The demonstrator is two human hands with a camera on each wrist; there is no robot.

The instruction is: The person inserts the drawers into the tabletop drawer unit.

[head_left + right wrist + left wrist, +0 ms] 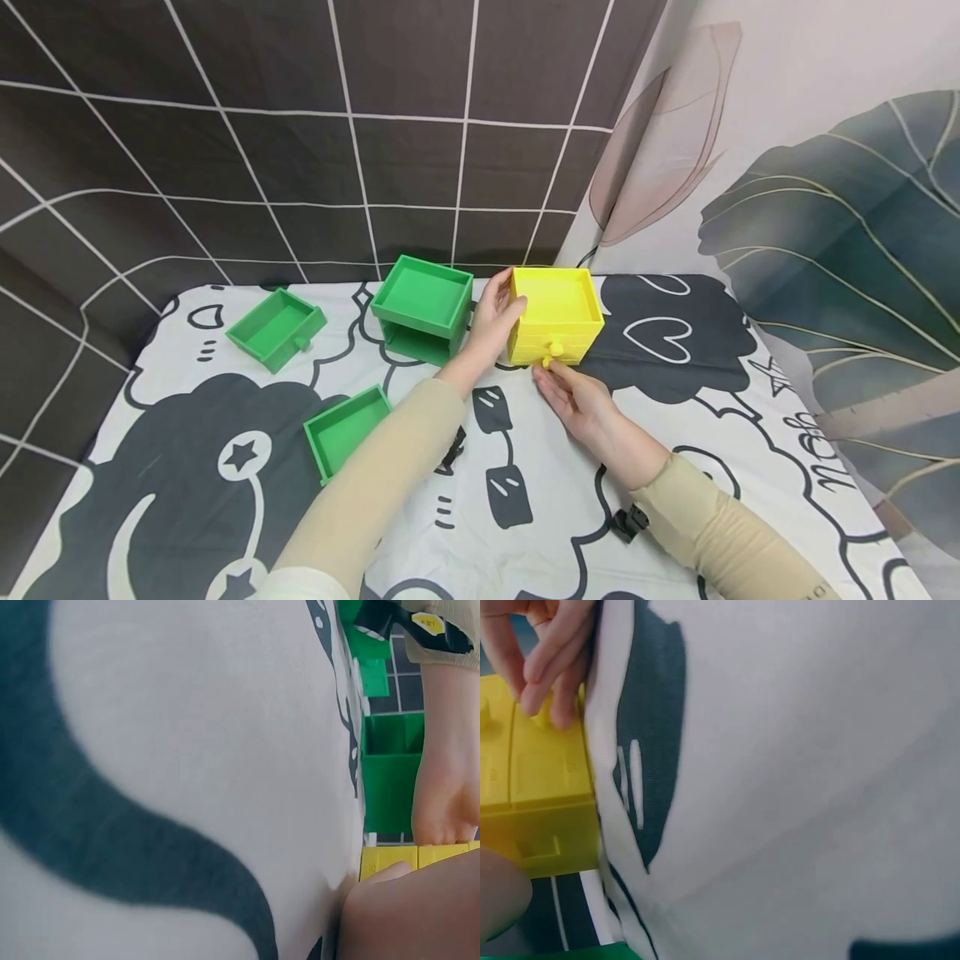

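A small yellow drawer box point(558, 300) with a shallow tray top stands at the back of the cloth. Its front has two drawers, one above the other, each with a knob. My left hand point(491, 321) holds the box by its left side, the thumb over the upper edge. From the front, my right hand point(585, 404) pinches the lower knob point(547, 362) between thumb and fingers. In the left wrist view the right hand's fingers point(559, 671) cover most of that knob. Both drawers look pushed in.
Left of the yellow box stands a green drawer box point(423, 296) with an open front. Two loose green drawers lie further left, one at the back point(277, 327) and another nearer point(345, 429), partly behind the left sleeve. A dark gridded curtain point(405, 158) hangs behind.
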